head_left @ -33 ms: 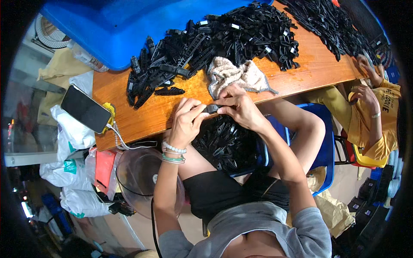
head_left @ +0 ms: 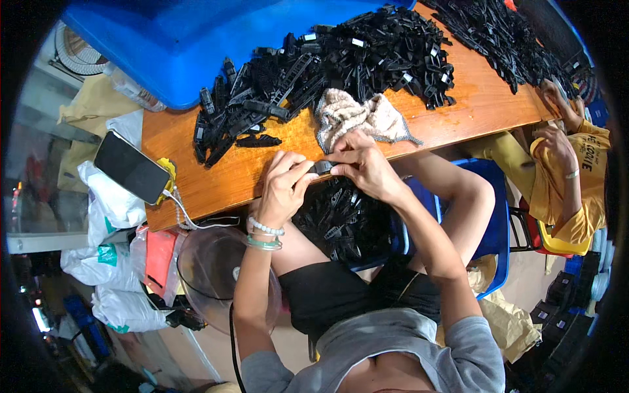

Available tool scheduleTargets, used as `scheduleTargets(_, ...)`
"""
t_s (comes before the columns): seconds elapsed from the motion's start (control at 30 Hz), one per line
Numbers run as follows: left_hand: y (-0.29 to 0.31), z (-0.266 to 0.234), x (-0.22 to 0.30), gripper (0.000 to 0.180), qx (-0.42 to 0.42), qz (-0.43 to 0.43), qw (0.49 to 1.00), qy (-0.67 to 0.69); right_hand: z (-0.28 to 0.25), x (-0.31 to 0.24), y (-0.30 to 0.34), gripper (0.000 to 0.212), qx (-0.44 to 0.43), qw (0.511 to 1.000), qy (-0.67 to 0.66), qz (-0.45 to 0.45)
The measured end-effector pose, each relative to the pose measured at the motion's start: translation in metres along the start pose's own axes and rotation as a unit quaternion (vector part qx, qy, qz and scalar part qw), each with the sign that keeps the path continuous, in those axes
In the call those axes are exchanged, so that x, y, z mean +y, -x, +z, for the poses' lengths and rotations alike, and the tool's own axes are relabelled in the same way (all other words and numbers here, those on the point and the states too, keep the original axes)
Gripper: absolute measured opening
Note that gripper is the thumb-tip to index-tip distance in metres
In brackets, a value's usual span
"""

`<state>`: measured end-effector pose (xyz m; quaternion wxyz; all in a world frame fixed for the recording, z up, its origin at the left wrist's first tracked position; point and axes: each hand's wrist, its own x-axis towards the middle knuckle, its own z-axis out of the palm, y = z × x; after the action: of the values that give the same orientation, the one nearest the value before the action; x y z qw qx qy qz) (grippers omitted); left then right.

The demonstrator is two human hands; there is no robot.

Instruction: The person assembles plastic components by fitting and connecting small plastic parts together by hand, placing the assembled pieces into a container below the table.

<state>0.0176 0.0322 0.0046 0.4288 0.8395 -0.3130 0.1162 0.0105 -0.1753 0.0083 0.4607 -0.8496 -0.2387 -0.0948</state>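
Over the near edge of the wooden table, a small black plastic part [head_left: 322,168] is pinched between both hands. My left hand [head_left: 285,183], with bracelets at the wrist, grips its left end between thumb and fingers. On the other end, my right hand [head_left: 364,164] closes its thumb and index finger. The fingers cover much of the part, so its exact kind cannot be made out. Just beyond my right hand lies a crumpled beige cloth [head_left: 359,116]. A large heap of black plastic parts [head_left: 367,56] spreads behind it, with one loose black piece [head_left: 259,141] nearer me.
Below my hands, a blue bin [head_left: 401,226] holds more black parts. A large blue tray [head_left: 144,52] stands at the far left, and a phone [head_left: 130,167] with a white cable hangs by the table's left edge. At right sits a person in a yellow shirt [head_left: 590,170].
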Motion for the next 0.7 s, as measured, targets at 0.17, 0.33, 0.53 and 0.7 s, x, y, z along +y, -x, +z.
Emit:
scheduleTargets(0.17,0.002,-0.012,-0.010,0.034,-0.040,-0.053,0.995,0.075,-0.011,-0.016,0.024,0.022,-0.074,0.993,-0.062,0.063)
scheduleTargets(0.33,-0.009,-0.041,-0.040,0.035,0.082,-0.081,0.971,-0.211,-0.061,0.002,0.043,0.014,0.089,0.988,-0.026,0.126)
scheduleTargets(0.53,-0.004,-0.049,-0.026,0.016,0.030,-0.052,0.976,-0.211,-0.120,0.090,0.039,0.014,0.361,0.865,0.307,0.168)
scheduleTargets(0.7,-0.016,-0.038,-0.019,0.018,-0.001,-0.140,0.986,-0.087,-0.135,0.111,0.027,0.014,0.315,0.871,0.302,0.225)
